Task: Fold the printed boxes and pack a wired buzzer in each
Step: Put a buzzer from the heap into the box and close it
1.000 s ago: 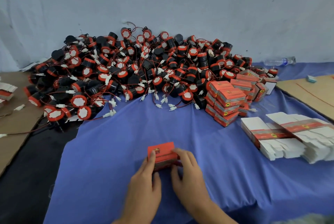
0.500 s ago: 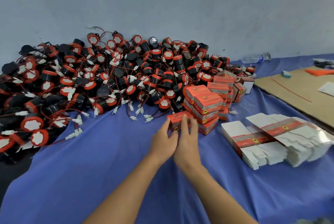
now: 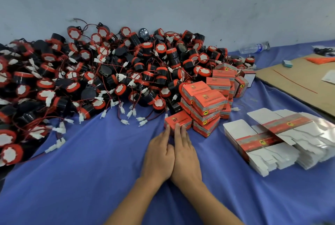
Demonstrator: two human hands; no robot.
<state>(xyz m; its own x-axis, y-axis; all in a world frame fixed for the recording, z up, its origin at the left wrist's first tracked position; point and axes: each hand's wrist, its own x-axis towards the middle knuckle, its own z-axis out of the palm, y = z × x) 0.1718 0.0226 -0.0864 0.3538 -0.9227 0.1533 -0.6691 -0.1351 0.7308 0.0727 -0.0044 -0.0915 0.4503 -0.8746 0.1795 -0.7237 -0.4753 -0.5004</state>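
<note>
My left hand (image 3: 160,154) and right hand (image 3: 184,154) lie side by side. The fingers (image 3: 167,130) are straight and held together, with the tips pressing the near face of the closed orange printed cardboard box (image 3: 178,120). The box rests on the blue-clothed tabletop (image 3: 90,170), just beside the stack of finished orange boxes (image 3: 206,105). Expect it to be light, thin-walled and easily crushed. Grip the two short ends, not the flaps.
</note>
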